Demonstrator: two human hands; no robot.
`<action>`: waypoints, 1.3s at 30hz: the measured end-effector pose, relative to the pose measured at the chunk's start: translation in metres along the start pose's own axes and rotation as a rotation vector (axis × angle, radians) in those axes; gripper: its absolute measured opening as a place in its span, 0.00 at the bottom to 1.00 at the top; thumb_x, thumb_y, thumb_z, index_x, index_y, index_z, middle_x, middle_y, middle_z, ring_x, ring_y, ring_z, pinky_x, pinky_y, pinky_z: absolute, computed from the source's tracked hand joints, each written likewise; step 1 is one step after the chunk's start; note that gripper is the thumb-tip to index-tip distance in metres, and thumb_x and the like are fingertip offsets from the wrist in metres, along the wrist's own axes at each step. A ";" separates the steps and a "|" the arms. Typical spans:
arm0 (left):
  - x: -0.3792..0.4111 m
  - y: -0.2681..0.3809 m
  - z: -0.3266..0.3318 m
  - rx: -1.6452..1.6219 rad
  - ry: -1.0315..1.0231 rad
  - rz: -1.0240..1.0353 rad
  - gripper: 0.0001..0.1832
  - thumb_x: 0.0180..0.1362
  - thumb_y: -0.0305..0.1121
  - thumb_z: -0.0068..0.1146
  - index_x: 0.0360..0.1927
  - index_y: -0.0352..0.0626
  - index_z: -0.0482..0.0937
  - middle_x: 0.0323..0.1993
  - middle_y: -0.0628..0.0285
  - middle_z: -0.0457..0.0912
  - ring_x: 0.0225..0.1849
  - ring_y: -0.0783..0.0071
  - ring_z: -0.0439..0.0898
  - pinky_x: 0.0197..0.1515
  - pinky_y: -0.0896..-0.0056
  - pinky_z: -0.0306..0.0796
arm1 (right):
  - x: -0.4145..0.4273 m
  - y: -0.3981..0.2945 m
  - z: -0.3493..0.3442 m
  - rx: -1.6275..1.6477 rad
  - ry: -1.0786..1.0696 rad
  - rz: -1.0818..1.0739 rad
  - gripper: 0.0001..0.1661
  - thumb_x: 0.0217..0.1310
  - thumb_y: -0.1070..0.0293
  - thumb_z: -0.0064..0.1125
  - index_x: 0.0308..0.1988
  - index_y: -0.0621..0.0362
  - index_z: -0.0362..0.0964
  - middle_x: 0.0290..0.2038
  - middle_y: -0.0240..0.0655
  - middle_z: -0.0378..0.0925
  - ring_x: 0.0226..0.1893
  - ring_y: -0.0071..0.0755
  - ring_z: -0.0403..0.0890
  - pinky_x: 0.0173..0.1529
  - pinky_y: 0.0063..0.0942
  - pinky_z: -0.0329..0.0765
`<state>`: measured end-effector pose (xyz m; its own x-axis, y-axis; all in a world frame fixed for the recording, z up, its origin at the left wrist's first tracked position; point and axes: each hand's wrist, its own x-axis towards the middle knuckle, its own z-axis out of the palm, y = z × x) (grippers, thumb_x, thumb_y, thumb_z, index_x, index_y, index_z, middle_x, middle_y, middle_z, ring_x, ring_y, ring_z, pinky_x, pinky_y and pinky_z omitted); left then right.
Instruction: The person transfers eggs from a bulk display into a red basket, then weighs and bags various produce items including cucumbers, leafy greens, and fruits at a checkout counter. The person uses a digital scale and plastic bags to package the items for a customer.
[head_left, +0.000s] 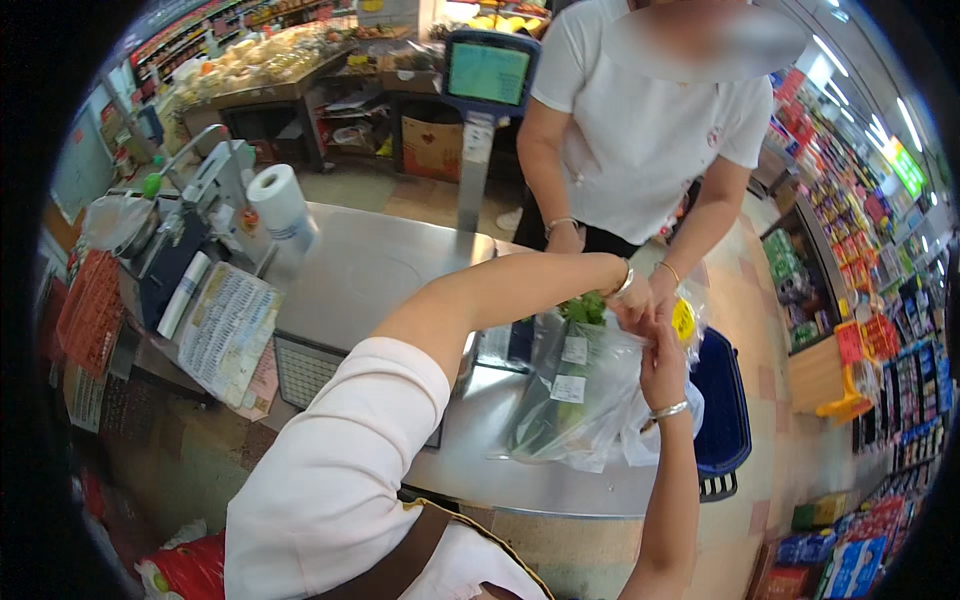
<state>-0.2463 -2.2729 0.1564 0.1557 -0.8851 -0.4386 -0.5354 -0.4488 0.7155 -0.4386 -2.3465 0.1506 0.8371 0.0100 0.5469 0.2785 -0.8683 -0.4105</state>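
My left hand (634, 301) reaches across to the top of a clear plastic bag (600, 420) on the metal counter. What its fingers hold is hidden among the hands. At the bag's upper right edge, my right hand (664, 371) points upward, its fingers closed on the clear film. A co-worker or customer's hand (663, 291) meets both of mine there. Leafy greens (585, 308) lie left of the hands, in a clear bag with white labels (568, 389). Another bag with a round yellow label (683, 320) is just right of the hands.
A person in a white shirt (637, 142) stands across the metal counter (360, 255). A dark blue basket (724, 405) is at its right end. To the left are a plastic bag roll (274, 196), printed sheets (229, 334), a keyboard (307, 369) and a scale. A screen (487, 71) stands behind.
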 end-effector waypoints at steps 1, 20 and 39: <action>-0.017 0.007 -0.006 -0.143 0.074 0.028 0.15 0.52 0.22 0.49 0.43 0.40 0.80 0.39 0.55 0.82 0.41 0.69 0.81 0.45 0.74 0.74 | -0.002 -0.007 -0.005 0.054 -0.076 0.176 0.22 0.45 0.87 0.47 0.45 0.62 0.63 0.42 0.52 0.69 0.41 0.55 0.72 0.42 0.37 0.72; -0.488 -0.144 0.212 -0.595 0.677 -0.216 0.16 0.62 0.36 0.50 0.50 0.38 0.74 0.41 0.59 0.79 0.43 0.73 0.77 0.46 0.73 0.72 | -0.244 -0.137 0.145 0.203 -0.050 0.569 0.04 0.52 0.75 0.54 0.32 0.61 0.72 0.28 0.41 0.73 0.26 0.36 0.75 0.30 0.29 0.72; -0.582 -0.327 0.430 -0.447 1.751 -0.839 0.35 0.53 0.27 0.55 0.63 0.36 0.53 0.55 0.47 0.64 0.52 0.57 0.70 0.50 0.60 0.68 | -0.184 -0.188 0.224 0.756 0.436 1.199 0.19 0.65 0.57 0.41 0.35 0.62 0.68 0.23 0.36 0.74 0.17 0.24 0.72 0.20 0.22 0.68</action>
<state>-0.5191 -1.5579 -0.0565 0.8569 0.5140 0.0384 0.2558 -0.4887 0.8341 -0.5392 -2.0739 -0.0359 0.5733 -0.7738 -0.2692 -0.1718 0.2077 -0.9630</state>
